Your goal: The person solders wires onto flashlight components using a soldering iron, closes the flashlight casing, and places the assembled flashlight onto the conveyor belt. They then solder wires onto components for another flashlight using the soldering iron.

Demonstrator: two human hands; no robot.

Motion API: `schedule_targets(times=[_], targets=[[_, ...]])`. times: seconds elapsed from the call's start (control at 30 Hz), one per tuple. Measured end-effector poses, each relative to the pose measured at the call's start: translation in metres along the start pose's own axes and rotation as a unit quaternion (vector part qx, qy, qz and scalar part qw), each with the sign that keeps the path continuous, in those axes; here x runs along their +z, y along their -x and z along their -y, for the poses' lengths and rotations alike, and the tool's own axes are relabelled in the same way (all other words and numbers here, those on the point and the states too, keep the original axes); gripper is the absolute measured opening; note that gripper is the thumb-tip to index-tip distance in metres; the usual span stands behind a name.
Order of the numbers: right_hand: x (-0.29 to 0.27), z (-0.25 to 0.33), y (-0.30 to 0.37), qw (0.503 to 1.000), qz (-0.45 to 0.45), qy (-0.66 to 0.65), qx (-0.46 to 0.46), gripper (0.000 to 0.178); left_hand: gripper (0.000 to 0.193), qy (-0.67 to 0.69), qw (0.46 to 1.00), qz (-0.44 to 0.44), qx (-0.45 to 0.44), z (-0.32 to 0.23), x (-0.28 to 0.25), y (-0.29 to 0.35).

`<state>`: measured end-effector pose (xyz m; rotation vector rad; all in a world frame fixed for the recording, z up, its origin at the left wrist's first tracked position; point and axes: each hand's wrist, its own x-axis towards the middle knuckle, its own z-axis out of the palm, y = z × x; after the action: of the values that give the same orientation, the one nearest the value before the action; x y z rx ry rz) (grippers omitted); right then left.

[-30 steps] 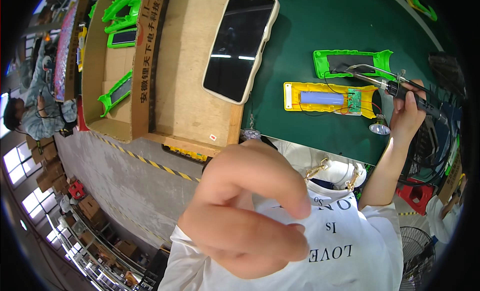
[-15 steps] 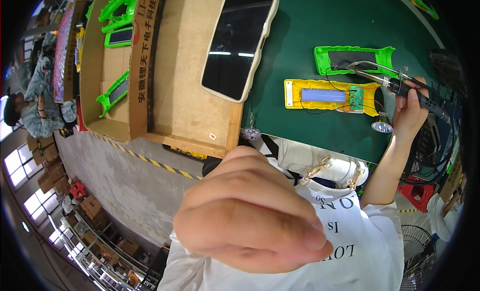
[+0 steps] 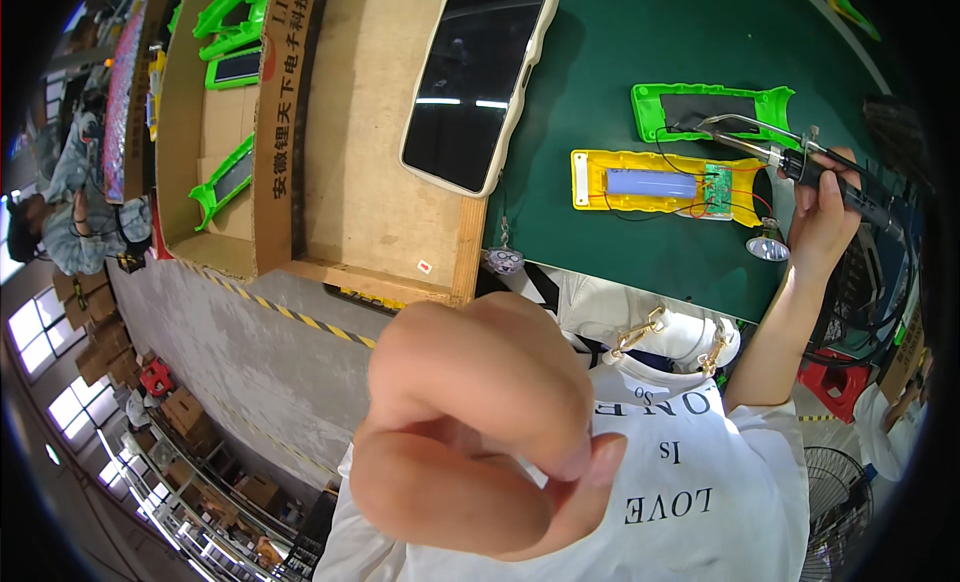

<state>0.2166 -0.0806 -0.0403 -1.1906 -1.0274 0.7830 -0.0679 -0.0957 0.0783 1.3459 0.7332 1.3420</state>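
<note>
My right hand (image 3: 825,217) grips a soldering iron (image 3: 800,170) with a thin metal guide tube along it. Its tip end lies over a green plastic shell (image 3: 648,117) holding a dark flat panel (image 3: 708,112). In front of that, a yellow plastic shell (image 3: 583,187) lies open on the green table. Inside it are a lavender cylindrical battery (image 3: 650,183) and a green circuit board (image 3: 717,187) with thin wires. A round reflector lamp (image 3: 767,246) hangs by wires at its right end. Close up, my left hand (image 3: 470,422) is curled, thumb against fingers; anything pinched there is hidden.
A phone (image 3: 475,82) in a pale case lies on a wooden tray (image 3: 375,232). Left of it, a cardboard box (image 3: 215,252) holds several green shells. A white bag (image 3: 600,312) with gold clips is at the table's front edge. Cables (image 3: 860,322) run at the right.
My left hand has turned and curled tighter, with a gap now showing between thumb and fingers. My right hand keeps the soldering iron in nearly the same place. The whole view has shifted slightly.
</note>
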Motion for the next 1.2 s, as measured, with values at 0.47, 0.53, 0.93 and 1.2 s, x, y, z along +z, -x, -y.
schedule_targets(times=[0.47, 0.53, 0.93, 1.2], targets=[[0.005, 0.005, 0.001, 1.0, -0.012, 0.02, -0.006, 0.016, 0.03, 0.008, 0.999, 0.052, -0.004, 0.002, -0.005, 0.0], [0.007, 0.006, 0.002, 1.0, -0.021, 0.023, -0.003, 0.016, 0.03, 0.02, 0.999, 0.05, -0.002, 0.004, -0.006, 0.001], [0.006, 0.012, 0.003, 0.998, -0.04, 0.03, 0.026, 0.013, 0.024, -0.241, 0.968, 0.074, -0.011, 0.025, -0.003, -0.014], [0.013, 0.017, 0.002, 0.999, -0.022, -0.046, 0.008, 0.016, 0.016, -0.505, 0.86, 0.072, -0.005, 0.075, 0.007, -0.029]])
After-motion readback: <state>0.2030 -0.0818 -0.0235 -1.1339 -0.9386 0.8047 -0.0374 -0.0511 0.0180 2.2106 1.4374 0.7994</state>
